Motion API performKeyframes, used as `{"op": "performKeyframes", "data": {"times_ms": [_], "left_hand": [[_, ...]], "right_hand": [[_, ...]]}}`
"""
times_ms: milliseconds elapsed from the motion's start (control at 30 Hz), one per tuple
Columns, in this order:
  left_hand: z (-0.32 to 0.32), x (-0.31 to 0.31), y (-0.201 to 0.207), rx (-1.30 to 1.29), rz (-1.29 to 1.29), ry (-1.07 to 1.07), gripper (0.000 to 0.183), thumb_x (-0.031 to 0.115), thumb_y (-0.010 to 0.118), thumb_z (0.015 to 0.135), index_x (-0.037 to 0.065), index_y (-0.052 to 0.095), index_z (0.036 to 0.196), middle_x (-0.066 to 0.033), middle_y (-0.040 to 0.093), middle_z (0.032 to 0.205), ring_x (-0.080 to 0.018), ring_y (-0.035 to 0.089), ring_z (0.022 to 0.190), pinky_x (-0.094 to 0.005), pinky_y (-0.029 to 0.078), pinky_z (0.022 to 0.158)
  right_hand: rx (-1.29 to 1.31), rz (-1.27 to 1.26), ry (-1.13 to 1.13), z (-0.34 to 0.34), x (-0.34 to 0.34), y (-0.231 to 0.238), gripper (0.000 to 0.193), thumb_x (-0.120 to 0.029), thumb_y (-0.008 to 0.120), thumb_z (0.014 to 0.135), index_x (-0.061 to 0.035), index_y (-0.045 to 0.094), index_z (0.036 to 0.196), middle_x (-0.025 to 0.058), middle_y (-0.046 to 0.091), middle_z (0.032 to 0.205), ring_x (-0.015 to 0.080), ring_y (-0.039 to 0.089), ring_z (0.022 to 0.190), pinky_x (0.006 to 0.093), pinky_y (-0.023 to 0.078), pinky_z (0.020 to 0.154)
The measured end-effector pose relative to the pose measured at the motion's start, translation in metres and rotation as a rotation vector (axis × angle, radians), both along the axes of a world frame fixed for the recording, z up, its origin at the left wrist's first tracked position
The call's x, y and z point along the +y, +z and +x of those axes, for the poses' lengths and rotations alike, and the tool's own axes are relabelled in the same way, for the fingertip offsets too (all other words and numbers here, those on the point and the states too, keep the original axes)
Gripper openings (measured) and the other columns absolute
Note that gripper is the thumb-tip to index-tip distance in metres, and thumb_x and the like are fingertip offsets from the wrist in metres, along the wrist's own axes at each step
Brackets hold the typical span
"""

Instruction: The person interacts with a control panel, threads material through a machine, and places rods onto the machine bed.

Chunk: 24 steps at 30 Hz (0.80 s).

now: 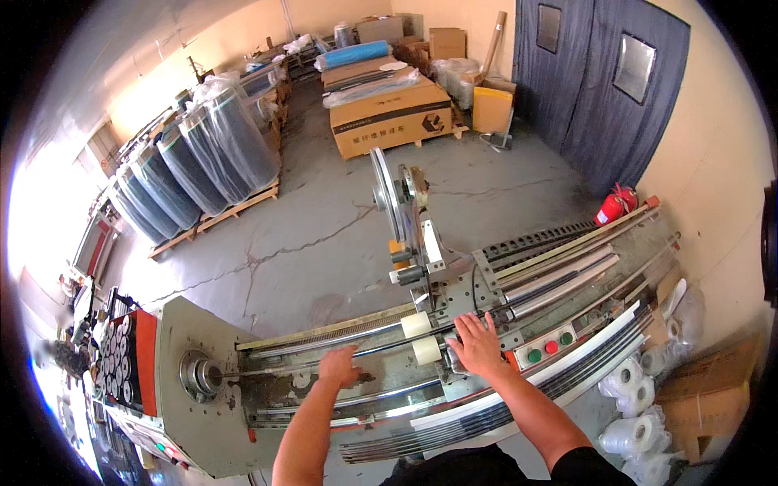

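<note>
A long thin dark rod (381, 347) runs along the bed of a lathe-like machine, from the round chuck (200, 375) on the left to the carriage. My left hand (339, 367) is closed around the rod, left of two cream-white rollers (421, 338). My right hand (478, 346) rests palm down at the carriage, just right of the rollers, its fingers spread over the rod. What lies under its palm is hidden. Behind the rollers stands a wheel-shaped head (387, 194) on the carriage.
A button box (551, 348) with green and red buttons sits right of my right hand. Along the near edge lie several dark rods (486, 421). Wrapped rolls (636, 397) and cartons (705, 405) stand at right. Red fire extinguishers (616, 205) are by the wall.
</note>
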State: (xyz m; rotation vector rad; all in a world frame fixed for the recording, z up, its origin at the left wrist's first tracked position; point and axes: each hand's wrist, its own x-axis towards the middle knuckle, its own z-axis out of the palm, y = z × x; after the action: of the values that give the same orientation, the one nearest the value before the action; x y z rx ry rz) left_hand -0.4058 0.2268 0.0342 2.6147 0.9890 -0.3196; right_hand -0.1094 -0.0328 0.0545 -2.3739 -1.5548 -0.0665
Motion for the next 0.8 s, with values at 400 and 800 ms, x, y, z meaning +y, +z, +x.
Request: {"op": "performKeyframes", "data": {"times_ms": [400, 800], "left_hand": [[-0.197, 0.107, -0.031, 0.048, 0.177, 0.168, 0.052, 0.044, 0.087, 0.078, 0.015, 0.076, 0.12, -0.0142, 0.077, 0.115, -0.0394, 0.071, 0.109, -0.0498, 0.056, 0.096], [-0.073, 0.048, -0.021, -0.01, 0.088, 0.085, 0.051, 0.043, 0.085, 0.077, 0.018, 0.076, 0.121, -0.0135, 0.078, 0.114, -0.0377, 0.072, 0.108, -0.0508, 0.057, 0.095]], "right_hand": [[-0.102, 0.03, -0.035, -0.019, 0.001, -0.003, 0.063, -0.044, 0.056, 0.106, 0.0009, 0.054, 0.15, 0.0187, 0.056, 0.154, 0.035, 0.046, 0.148, 0.0571, 0.017, 0.13], [-0.082, -0.002, -0.031, -0.011, 0.004, -0.004, 0.063, -0.041, 0.057, 0.105, 0.0016, 0.051, 0.152, 0.0193, 0.053, 0.156, 0.0339, 0.043, 0.151, 0.0568, 0.017, 0.13]]}}
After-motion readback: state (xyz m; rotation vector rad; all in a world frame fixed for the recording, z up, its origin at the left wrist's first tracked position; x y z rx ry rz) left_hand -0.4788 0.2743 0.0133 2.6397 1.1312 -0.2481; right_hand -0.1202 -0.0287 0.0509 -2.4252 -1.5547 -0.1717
